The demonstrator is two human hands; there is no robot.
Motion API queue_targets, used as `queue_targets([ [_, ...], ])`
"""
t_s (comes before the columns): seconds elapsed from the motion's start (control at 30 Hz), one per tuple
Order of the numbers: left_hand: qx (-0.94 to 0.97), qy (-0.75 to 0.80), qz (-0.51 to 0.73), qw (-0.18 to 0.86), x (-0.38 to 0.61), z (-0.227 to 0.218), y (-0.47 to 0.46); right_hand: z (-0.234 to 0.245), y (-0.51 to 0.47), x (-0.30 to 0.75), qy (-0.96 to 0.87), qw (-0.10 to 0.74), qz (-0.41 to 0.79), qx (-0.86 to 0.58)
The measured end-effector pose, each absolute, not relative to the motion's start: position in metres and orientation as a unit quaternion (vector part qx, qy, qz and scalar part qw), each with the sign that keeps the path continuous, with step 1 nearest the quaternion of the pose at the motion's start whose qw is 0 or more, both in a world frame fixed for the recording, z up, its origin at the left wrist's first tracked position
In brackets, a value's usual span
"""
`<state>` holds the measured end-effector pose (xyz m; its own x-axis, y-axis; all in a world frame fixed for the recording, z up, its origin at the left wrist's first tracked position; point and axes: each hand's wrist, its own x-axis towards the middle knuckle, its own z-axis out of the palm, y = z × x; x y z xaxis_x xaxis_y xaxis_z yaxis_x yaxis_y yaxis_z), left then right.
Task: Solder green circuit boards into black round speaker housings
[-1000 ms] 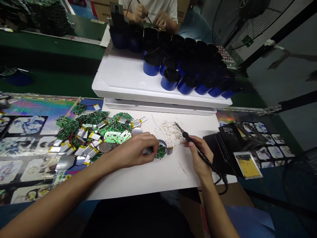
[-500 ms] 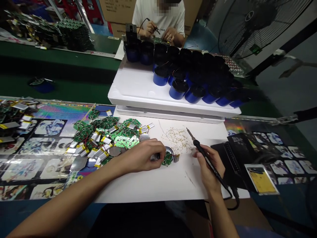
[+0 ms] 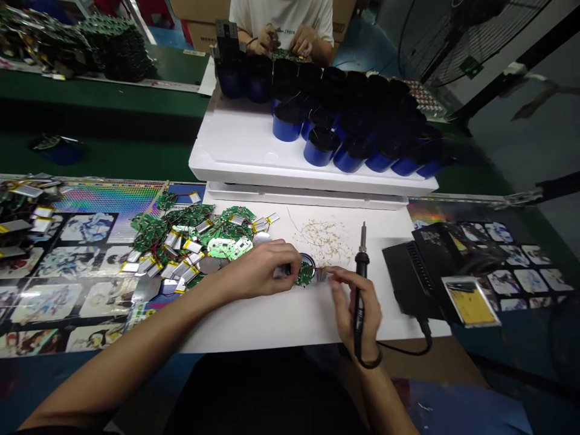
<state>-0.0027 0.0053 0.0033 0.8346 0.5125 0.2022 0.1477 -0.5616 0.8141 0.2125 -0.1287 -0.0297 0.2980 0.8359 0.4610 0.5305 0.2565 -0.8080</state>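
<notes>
My left hand [image 3: 272,269] is closed on the edge of a small round part with a green circuit board [image 3: 305,275] in it, low over the white board. Beside that circuit board is a small battery pack [image 3: 321,274], which the thumb and forefinger of my right hand [image 3: 360,305] reach or touch; whether they pinch it I cannot tell. A soldering iron [image 3: 361,266] lies across the palm of that same hand, its tip pointing up and away from the circuit board. The iron's cord loops under my right wrist.
Left of my hand lies a heap of green circuit boards [image 3: 181,223] with silver batteries. Tiny clippings [image 3: 328,238] are scattered beyond. Blue cups [image 3: 320,151] crowd a white foam tray [image 3: 235,145]. A black soldering station [image 3: 408,278] and yellow sponge [image 3: 471,302] stand right. A co-worker [image 3: 285,30] sits opposite.
My right hand has moved left to the battery pack, and the soldering iron has swung from slanting left to nearly upright. My left hand keeps its hold. The view has shifted slightly.
</notes>
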Motion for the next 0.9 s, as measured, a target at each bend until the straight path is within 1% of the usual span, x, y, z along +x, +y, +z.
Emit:
queue_targets([
  [0.07, 0.858, 0.191, 0.212, 0.427, -0.003, 0.003, 0.005, -0.033, -0.128, 0.205, -0.62, 0.506, 0.129, -0.586],
  [0.13, 0.858, 0.19, 0.209, 0.429, -0.004, 0.003, 0.006, -0.036, -0.127, 0.2, -0.643, 0.488, 0.122, -0.577],
  [0.3, 0.862, 0.191, 0.21, 0.421, -0.005, 0.003, 0.006, -0.035, -0.123, 0.197, -0.65, 0.489, 0.118, -0.57],
  [0.47, 0.871, 0.201, 0.239, 0.38, -0.001, -0.003, 0.002, -0.031, -0.116, 0.21, -0.664, 0.479, 0.14, -0.557],
  [0.67, 0.874, 0.19, 0.268, 0.357, 0.005, -0.008, -0.003, -0.035, -0.115, 0.215, -0.685, 0.468, 0.111, -0.546],
  [0.9, 0.872, 0.205, 0.271, 0.353, 0.006, -0.013, -0.005, -0.051, -0.108, 0.207, -0.678, 0.515, 0.046, -0.523],
])
